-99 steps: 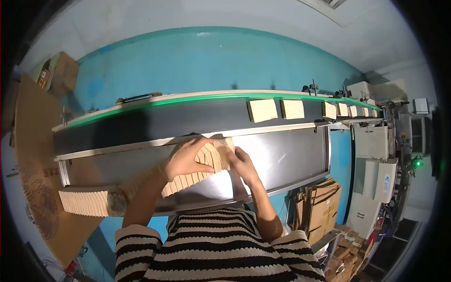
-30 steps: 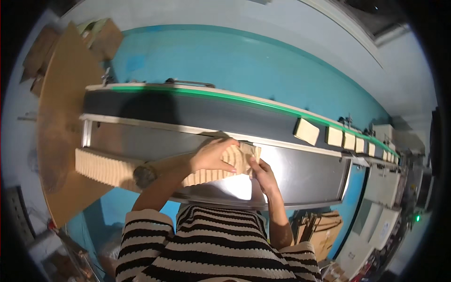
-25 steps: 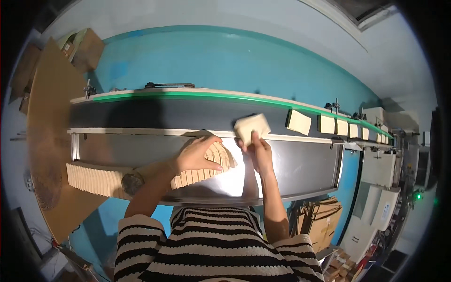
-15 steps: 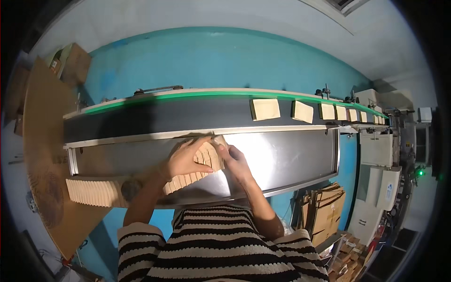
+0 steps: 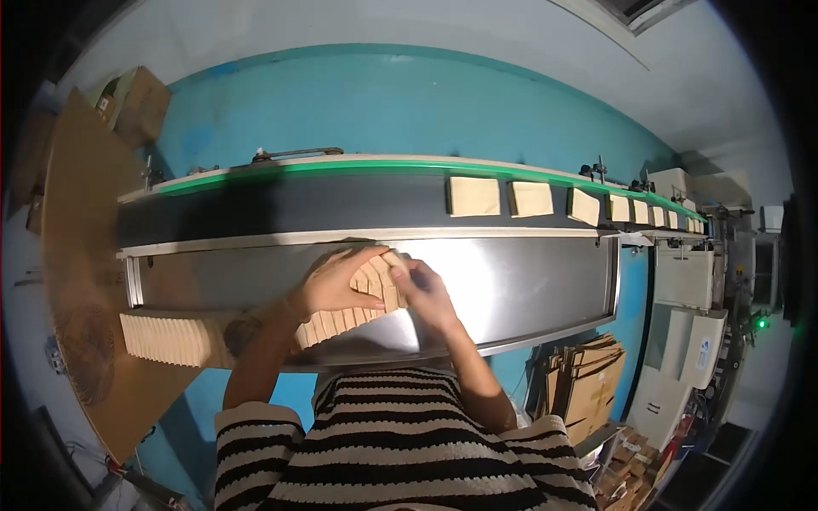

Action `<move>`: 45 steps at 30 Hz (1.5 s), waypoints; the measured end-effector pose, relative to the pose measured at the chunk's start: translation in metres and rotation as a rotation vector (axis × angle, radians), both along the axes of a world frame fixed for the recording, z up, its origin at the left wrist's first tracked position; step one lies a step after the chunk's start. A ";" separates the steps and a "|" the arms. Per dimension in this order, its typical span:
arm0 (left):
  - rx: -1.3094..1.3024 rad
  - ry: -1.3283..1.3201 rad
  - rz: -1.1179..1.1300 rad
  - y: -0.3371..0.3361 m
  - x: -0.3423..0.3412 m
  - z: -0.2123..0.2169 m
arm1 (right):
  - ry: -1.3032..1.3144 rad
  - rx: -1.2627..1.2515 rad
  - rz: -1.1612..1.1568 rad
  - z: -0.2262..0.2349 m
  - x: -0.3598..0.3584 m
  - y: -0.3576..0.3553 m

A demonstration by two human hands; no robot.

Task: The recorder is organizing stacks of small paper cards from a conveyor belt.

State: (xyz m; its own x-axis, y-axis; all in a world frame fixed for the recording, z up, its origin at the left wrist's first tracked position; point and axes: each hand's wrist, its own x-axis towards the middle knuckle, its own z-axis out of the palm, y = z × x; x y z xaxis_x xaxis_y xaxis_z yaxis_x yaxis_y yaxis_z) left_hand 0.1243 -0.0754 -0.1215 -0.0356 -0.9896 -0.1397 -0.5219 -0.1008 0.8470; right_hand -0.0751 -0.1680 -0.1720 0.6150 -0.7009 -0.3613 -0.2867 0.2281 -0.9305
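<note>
A row of tan folded paper packets (image 5: pixel 339 324) stands on edge along the front of the metal tray table (image 5: pixel 537 281). My left hand (image 5: pixel 328 285) arches over the right part of this row, fingers at its far side and thumb at its near side, gripping it. At the row's right end my right hand (image 5: pixel 429 300) is closed on the end packet, thumb on its face; its other fingertips are partly hidden. Farther left, past my left forearm, more packets (image 5: pixel 166 341) stand in a line. Beyond the tray, pale yellow folded packets (image 5: pixel 475 197) lie spaced out on the dark conveyor belt (image 5: pixel 366 200).
A green guide strip (image 5: pixel 375 167) edges the belt's far side. At the left rises a large cardboard sheet (image 5: pixel 81 255), with a box (image 5: pixel 141 106) behind it. Flattened cartons (image 5: pixel 592 383) lean at the lower right, near white machine housings (image 5: pixel 682 277).
The packets on the belt have shifted right, and another now lies behind them at the left end. Both hands are again at the row's right end, nearly where they were.
</note>
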 end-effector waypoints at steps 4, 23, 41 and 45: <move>0.032 0.016 0.035 0.012 0.016 -0.003 | 0.061 0.157 0.111 0.012 0.003 -0.007; 0.052 0.013 0.118 0.069 0.076 -0.041 | 0.140 -0.256 0.095 -0.017 0.093 0.053; 0.038 0.019 0.103 0.124 0.137 -0.051 | 0.205 -0.187 0.194 -0.023 0.168 0.101; -0.014 -0.013 0.051 0.129 0.147 -0.046 | 0.064 -0.028 0.079 -0.032 0.159 0.118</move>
State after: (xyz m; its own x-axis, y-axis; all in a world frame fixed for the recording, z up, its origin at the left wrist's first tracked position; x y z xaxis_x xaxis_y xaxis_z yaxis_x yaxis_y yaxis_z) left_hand 0.2709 0.0538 -0.1672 0.0165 -0.9919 -0.1261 -0.5276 -0.1158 0.8415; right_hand 0.0835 -0.0498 -0.2039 0.6454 -0.6611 -0.3827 -0.3618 0.1767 -0.9154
